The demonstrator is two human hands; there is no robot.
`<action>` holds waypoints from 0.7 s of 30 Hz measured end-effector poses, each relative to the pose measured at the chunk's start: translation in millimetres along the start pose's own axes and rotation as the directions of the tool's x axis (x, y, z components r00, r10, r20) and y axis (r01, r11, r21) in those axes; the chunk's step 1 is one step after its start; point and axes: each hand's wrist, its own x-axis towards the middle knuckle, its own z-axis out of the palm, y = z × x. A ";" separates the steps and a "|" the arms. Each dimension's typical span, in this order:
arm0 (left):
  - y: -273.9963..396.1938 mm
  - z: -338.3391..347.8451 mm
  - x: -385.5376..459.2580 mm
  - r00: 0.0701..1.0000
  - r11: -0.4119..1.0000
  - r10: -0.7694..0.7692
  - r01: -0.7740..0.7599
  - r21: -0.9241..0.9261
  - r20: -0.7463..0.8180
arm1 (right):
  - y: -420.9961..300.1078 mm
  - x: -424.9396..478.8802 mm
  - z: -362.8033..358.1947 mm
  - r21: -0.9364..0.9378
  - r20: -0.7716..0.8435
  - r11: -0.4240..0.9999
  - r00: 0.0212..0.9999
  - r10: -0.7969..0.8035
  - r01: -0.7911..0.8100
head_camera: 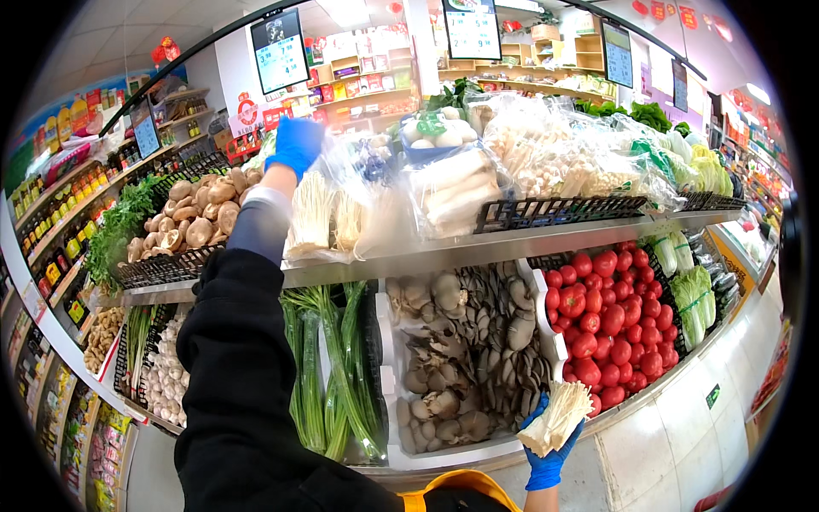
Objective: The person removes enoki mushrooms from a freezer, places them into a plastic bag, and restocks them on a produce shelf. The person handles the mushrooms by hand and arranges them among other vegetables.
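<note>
My right hand (549,457), in a blue glove, grips a bare bundle of enoki mushrooms (558,419) at the lower right, just in front of the tomatoes. My left arm reaches up across the upper shelf. The blue-gloved left hand (297,146) is closed, and clear plastic film (342,168) stretches away from it to the right; motion blurs both. Below that hand, more enoki bundles (313,211) lie on the shelf, partly covered by plastic. Shiitake mushrooms (203,211) fill a black crate left of the forearm. To the right lie bagged king oyster mushrooms (457,192).
The metal shelf edge (448,251) runs above the lower bins. Below are celery (329,371), oyster mushrooms (477,358) in a white foam box (391,384), tomatoes (611,320) and garlic (167,355). Price screens (279,51) hang overhead. Bottle shelves (70,211) stand left.
</note>
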 end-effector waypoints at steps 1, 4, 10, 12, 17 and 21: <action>-4.4 -0.4 6.6 0.995 0.999 -0.039 0.038 -0.010 -0.092 | -0.9 2.1 -1.5 -0.010 0.025 1.000 1.000 -0.017 0.018; -6.3 -7.0 20.8 0.976 0.961 -0.205 0.187 -0.202 -0.069 | 0.5 9.5 -9.6 -0.023 0.109 0.999 0.993 -0.034 0.037; 16.9 -14.4 -8.7 0.975 0.705 -0.087 0.205 -0.679 0.205 | 6.1 14.5 -4.2 -0.098 0.065 0.995 0.998 -0.023 0.029; 26.9 -30.0 -32.4 0.989 0.980 -0.101 0.079 -0.184 -0.111 | 4.1 23.7 -25.7 -0.109 0.126 0.994 0.992 0.022 -0.008; 66.4 -76.3 -75.2 0.954 0.918 0.091 0.030 -0.395 0.285 | 18.9 11.5 28.7 -0.138 0.143 0.989 0.987 0.076 -0.057; 94.6 -80.1 -83.7 0.853 0.906 0.111 0.123 -0.404 0.510 | 32.7 19.7 30.9 -0.003 0.261 0.985 0.951 0.168 -0.173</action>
